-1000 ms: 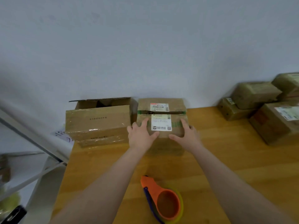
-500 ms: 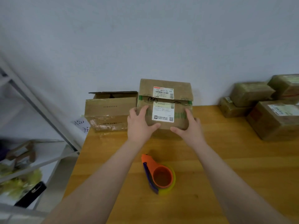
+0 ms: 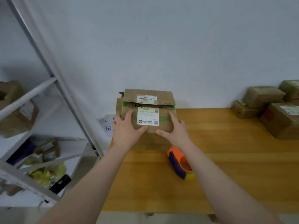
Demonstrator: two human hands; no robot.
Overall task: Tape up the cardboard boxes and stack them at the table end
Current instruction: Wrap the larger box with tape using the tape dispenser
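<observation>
The left hand [image 3: 127, 129] and right hand [image 3: 176, 131] grasp the cardboard box [image 3: 165, 126], fingers on top; its white label [image 3: 147, 118] shows a QR code, the upper label [image 3: 146, 99] a barcode.

Tape dispenser [image 3: 180, 162] before box [image 3: 164, 128], parcels [image 3: 278, 120] far right, shelving [image 3: 29, 93] left

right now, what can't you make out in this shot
Head view only:
- rear box: nearly all hidden behind the labelled box.
- wall note: writing partly covered by the left hand.
- labelled box's underside: hidden by the box itself and the right hand; support unclear.
- right-side boxes: cut by the frame edge.
- label: print too small.
</observation>
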